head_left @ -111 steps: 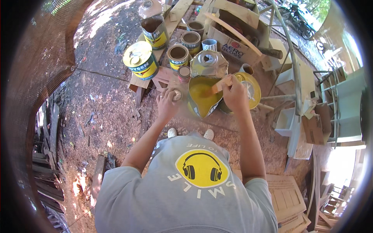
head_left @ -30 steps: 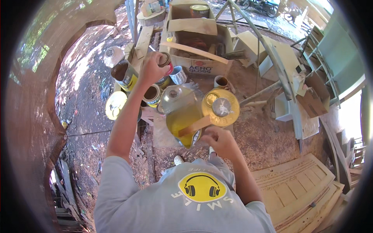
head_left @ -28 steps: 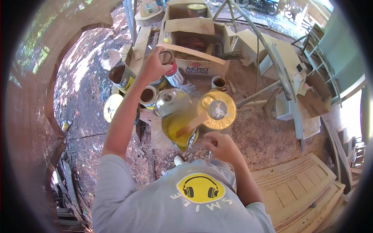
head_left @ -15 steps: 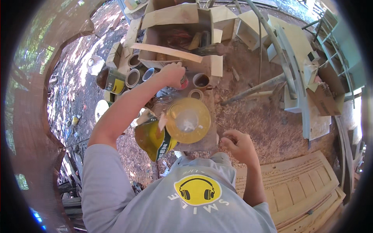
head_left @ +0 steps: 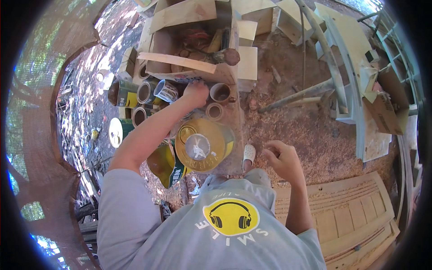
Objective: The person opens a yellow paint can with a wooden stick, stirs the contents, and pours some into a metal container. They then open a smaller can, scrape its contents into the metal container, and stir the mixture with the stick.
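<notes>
My left hand (head_left: 196, 93) reaches forward among the cans and cups, its fingers curled down in front of the cardboard box. What they grip, if anything, is hidden beneath the hand. Just right of it stands a brown mug (head_left: 221, 93), with a small round open container (head_left: 214, 111) nearer me. A pale blue patterned cup (head_left: 166, 91) tilts to its left. Below my left forearm sits a large yellow can (head_left: 204, 146) with a whitish round patch on top. My right hand (head_left: 282, 162) hangs in the air to the right, fingers loosely bent and apart, holding nothing.
The cardboard box (head_left: 173, 49) holds tools and a wooden mallet-like piece (head_left: 226, 56); a wooden strip (head_left: 177, 62) lies across it. Several open cans, one of them grey-rimmed (head_left: 145, 92), stand left. A cut green-and-yellow container (head_left: 163, 163) is near me. A carved wooden panel (head_left: 337, 211) lies right.
My left hand has dipped lower beside the mug, and the reddish round thing under it is no longer visible. My right hand has barely moved. The whole view has shifted slightly.
</notes>
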`<state>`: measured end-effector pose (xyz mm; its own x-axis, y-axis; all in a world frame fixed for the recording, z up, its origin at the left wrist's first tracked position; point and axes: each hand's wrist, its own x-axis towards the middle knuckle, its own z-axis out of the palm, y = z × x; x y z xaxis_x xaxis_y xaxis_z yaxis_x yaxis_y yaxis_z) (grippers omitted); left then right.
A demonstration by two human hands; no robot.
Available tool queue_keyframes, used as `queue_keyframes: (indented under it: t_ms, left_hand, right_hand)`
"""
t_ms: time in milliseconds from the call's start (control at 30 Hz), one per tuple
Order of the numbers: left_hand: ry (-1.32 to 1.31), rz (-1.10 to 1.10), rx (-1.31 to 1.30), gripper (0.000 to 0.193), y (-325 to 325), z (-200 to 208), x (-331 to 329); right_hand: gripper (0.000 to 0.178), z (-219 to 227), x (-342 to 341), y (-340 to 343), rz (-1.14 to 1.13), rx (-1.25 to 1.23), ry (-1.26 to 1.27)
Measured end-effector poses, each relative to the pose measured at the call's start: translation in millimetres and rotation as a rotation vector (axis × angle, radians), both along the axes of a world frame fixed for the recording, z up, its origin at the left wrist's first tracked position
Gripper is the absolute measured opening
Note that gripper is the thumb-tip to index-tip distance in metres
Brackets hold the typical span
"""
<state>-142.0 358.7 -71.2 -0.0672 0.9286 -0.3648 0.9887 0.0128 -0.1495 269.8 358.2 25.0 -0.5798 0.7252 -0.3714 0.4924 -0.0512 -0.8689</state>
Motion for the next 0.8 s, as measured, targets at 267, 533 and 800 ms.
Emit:
queue_keyframes:
  t_ms: [267,533,800]
  left_hand:
    - [-0.088,0.177,-0.28,0.078,0,35,45]
    - [-0.185,0.291,-0.367,0.087,-3,29,52]
    - [-0.376,0.315,-0.39,0.083,-4,50,51]
  right_hand:
    - [0.023,-2,4,9,-0.039,-0.001,-0.005]
    - [0.024,-13,14,0,-0.038,0.06,0.003]
    - [0.026,-2,21,-11,-0.039,0.114,-0.082]
